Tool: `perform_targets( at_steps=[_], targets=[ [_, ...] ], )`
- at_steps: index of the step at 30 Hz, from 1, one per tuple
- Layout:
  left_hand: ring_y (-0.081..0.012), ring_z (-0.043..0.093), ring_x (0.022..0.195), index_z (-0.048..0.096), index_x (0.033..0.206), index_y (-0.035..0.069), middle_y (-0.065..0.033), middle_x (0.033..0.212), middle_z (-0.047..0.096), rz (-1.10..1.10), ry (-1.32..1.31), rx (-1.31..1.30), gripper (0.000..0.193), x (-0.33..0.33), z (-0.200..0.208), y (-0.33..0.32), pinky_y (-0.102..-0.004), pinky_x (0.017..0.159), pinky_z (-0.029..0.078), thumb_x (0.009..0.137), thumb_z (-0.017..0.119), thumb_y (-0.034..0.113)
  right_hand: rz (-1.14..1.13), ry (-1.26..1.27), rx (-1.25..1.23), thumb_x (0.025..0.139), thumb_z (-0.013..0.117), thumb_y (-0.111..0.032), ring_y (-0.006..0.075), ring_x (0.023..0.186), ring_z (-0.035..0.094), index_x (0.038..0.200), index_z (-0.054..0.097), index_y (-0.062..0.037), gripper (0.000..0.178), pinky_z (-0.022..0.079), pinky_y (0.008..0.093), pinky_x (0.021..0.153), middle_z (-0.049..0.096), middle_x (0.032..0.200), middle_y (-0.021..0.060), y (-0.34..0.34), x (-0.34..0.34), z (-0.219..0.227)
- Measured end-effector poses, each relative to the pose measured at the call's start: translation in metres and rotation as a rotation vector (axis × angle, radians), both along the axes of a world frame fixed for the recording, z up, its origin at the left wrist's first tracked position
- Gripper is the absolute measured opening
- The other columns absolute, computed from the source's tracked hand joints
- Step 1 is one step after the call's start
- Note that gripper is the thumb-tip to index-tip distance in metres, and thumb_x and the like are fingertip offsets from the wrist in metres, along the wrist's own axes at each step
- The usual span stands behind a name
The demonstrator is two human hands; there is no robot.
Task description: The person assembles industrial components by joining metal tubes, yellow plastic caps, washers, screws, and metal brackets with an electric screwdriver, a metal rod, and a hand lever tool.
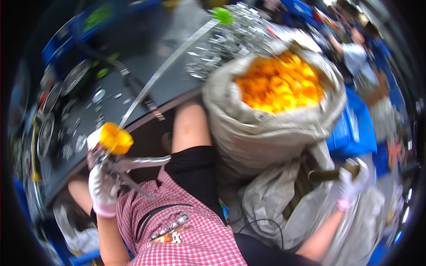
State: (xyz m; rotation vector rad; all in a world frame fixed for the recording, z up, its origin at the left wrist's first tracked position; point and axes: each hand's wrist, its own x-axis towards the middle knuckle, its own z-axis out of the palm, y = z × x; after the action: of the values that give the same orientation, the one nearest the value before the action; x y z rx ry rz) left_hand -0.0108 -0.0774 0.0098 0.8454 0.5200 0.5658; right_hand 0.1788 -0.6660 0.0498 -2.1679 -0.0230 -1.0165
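head view (clock positions taken from the centre of the view). at 8 o'clock, the left hand [104, 184], in a white glove with a pink cuff, is closed around a silver metal tool [141, 163] whose 2 arms splay toward 3 and 4 o'clock. at 9 o'clock, a rounded yellow piece [116, 139] sits at the upper end of this grip; from it a flat pale strip [173, 58] slants up to a lime-green piece [222, 16] at 12 o'clock, above a dark table [174, 85]. near 4 o'clock, the right hand [351, 181], also gloved, has bent fingers at an olive-brown bar [325, 175]; blur prevents telling whether it grips. at 2 o'clock, a whitish woven sack [262, 133] stands open, filled with orange-yellow pieces [284, 84]. silver parts [237, 40] lie heaped near 12 o'clock; a blue crate [353, 126] stands at 3 o'clock, beside the sack.
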Motion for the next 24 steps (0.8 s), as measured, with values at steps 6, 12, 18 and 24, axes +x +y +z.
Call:
perform_targets(
  at_steps=[6,12,18,24],
  targets=[
    [0.0011,0.037,0.041,0.061,0.099,0.002,0.0100,0.055,0.045,-0.011,0.034,0.152,0.028,-0.033,0.009,0.012,-0.0142,0.037,0.027,0.086,0.067,0.026,0.677,-0.798,0.787,0.074,0.050,-0.028,0.0416,0.101,0.060,0.102,0.059,0.0198,0.056,0.043,0.0532,0.099,0.061,0.103,0.0317,-0.088,0.002,0.189],
    [-0.0039,0.046,0.045,0.059,0.104,-0.001,0.0048,0.065,0.055,0.012,-0.124,0.236,0.041,-0.077,-0.002,0.016,-0.0181,0.041,0.038,0.081,0.072,0.030,0.989,-0.438,1.100,0.080,0.053,-0.027,0.0303,0.092,0.065,0.090,0.063,0.0048,0.035,0.050,0.0417,0.089,0.066,0.097,0.0174,0.053,0.191,0.227],
    [-0.0095,0.047,0.043,0.062,0.084,-0.007,-0.0069,0.066,0.060,0.031,-0.060,0.369,0.035,-0.136,-0.017,0.041,-0.0216,0.041,0.037,0.068,0.080,0.019,1.335,0.080,1.292,0.087,0.061,-0.039,0.0254,0.087,0.061,0.103,0.060,-0.0070,0.036,0.052,0.0397,0.082,0.063,0.097,0.0114,0.206,0.302,0.177],
    [-0.0051,0.047,0.051,0.063,0.095,-0.006,-0.0008,0.069,0.057,-0.051,0.038,0.355,0.037,-0.106,0.029,0.039,-0.0200,0.042,0.033,0.077,0.072,0.025,1.852,0.281,1.467,0.083,0.065,-0.044,0.0200,0.104,0.053,0.125,0.047,-0.0016,0.062,0.044,0.0356,0.097,0.055,0.109,0.0110,0.449,0.049,0.117]
  ],
)
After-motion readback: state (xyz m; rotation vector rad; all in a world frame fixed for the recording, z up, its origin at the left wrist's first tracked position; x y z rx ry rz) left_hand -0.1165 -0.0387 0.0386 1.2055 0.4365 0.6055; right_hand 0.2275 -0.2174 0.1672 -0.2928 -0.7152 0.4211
